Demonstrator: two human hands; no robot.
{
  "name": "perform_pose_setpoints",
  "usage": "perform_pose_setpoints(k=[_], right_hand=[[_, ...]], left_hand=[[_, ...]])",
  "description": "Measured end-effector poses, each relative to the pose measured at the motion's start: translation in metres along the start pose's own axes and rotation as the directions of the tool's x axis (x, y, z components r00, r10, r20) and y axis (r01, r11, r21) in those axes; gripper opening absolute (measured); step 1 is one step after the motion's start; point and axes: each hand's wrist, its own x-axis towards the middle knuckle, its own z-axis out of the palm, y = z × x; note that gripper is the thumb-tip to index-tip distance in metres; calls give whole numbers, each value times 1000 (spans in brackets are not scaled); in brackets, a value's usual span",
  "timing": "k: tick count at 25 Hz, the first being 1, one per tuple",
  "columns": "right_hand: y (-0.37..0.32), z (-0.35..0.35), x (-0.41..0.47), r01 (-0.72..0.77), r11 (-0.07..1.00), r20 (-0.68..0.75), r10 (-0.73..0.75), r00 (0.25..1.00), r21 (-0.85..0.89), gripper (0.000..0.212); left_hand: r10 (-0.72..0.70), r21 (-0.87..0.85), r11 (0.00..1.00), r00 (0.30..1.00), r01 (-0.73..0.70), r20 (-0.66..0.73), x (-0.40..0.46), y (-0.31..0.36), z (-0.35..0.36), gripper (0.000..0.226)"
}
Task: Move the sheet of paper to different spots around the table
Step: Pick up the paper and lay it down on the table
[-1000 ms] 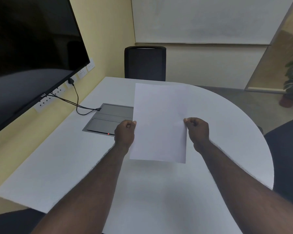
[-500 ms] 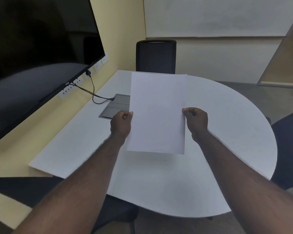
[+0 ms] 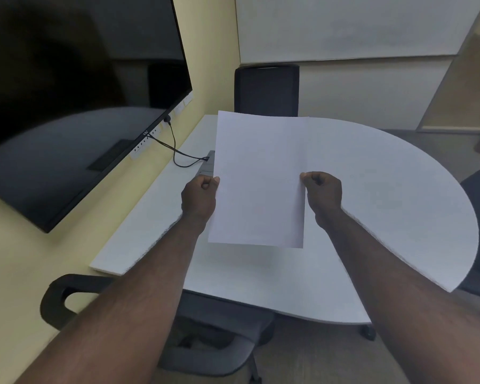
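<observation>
Your left hand (image 3: pixel 198 199) and right hand (image 3: pixel 322 194) have fingers pinched on the sheet of paper (image 3: pixel 259 178) at mid-edges, above the counter (image 3: pixel 385 203); it's light, floppy, easily creased, so keep both sides supported.

A small white logo, seemingly "Vu", stands on the lower bezel of the wall-mounted screen (image 3: pixel 67 106), just above the wall sockets. The sheet of paper (image 3: pixel 259 178) bears no legible writing.
</observation>
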Motion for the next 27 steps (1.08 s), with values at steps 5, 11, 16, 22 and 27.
perform_pose_setpoints(k=[5, 11, 16, 22, 27], right_hand=[[4, 36, -40, 3, 1000, -60, -4, 998, -20, 14], [1, 70, -53, -28, 998, -66, 24, 998, -62, 13], [8, 98, -34, -62, 992, -50, 57, 997, -112, 23], [23, 133, -5, -90, 985, -18, 89, 996, -146, 44], [50, 150, 17, -166, 967, -48, 159, 986, -193, 33]], left_hand=[[23, 8, 1000, 998, -24, 61, 8, -29, -42, 22], [24, 6, 1000, 996, -25, 81, 35, -51, -68, 22], [10, 53, 998, 995, -15, 94, 68, -69, -69, 24], [-38, 114, 993, 994, 27, 103, 109, -90, -57, 26], [-64, 144, 989, 989, 44, 132, 130, -113, -40, 22]])
